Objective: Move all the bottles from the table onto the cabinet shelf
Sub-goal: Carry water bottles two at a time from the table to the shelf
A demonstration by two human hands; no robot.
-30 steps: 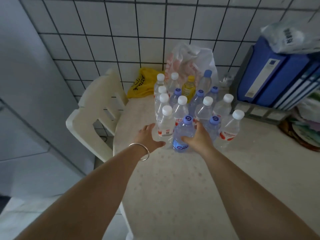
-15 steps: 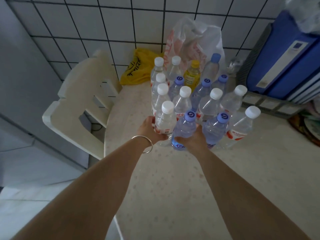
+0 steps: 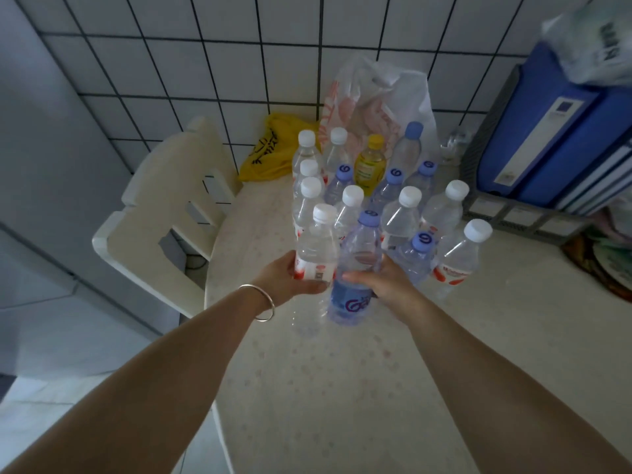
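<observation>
Left grip (image 3: 290, 278) wrapped around the white-capped bottle (image 3: 316, 248) at its red label, near the surface (image 3: 342, 388) edge beside the chair (image 3: 160, 217). Right grip (image 3: 386, 285) closed on the blue-labelled bottle (image 3: 355, 268), tilted and seemingly lifted off the surface. Just behind, touching-close: the remaining cluster of bottles (image 3: 400, 213). Risks, as judged: thin, pliable walls buckling or slipping under a one-handed squeeze; a careless swing clipping a neighbour and toppling the packed row; a dropped bottle rolling off the left edge. Cabinet shelf not in view.
</observation>
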